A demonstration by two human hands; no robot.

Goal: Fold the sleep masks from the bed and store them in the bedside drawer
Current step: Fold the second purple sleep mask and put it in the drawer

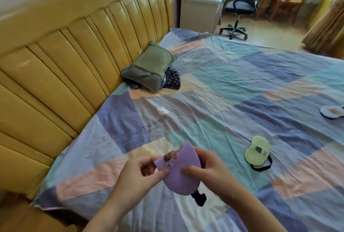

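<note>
Both hands hold a purple sleep mask (181, 171) above the near part of the bed. It is doubled over, and its black strap hangs below it. My left hand (141, 173) pinches its left edge between thumb and fingers. My right hand (208, 168) grips its right side, thumb across the front. A light green sleep mask (257, 151) with a black strap lies on the sheet to the right. A blue sleep mask (332, 112) lies at the far right edge, partly cut off. No drawer is visible.
The bed (232, 90) has a checked pastel sheet and a padded yellow headboard (55, 60) on the left. A green pillow (149, 67) and dark cloth lie by the headboard. Beyond the bed stand a white desk (201, 2), an office chair (242, 6) and a wooden chair.
</note>
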